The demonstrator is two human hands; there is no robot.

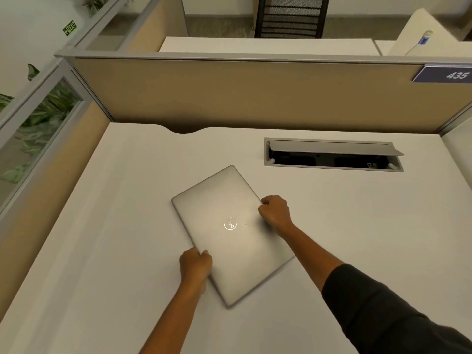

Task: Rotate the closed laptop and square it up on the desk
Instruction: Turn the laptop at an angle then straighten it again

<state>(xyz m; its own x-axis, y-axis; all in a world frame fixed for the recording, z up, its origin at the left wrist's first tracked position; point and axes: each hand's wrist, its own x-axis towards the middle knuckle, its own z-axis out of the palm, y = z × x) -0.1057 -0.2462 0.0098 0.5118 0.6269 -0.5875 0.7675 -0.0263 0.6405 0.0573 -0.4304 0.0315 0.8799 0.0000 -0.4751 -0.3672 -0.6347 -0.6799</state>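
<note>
A closed silver laptop lies on the white desk, turned at a slant so one corner points to the back and one toward me. A round logo shows on its lid. My left hand grips the laptop's long left edge near the front, fingers curled over it. My right hand grips the opposite long edge on the right, thumb on the lid. Both forearms reach in from the bottom; the right one wears a dark sleeve.
A cable box with its grey flap tilted up is set into the desk at the back right. Tan partition panels wall the desk at the back and left. A curved cutout notches the desk's back edge.
</note>
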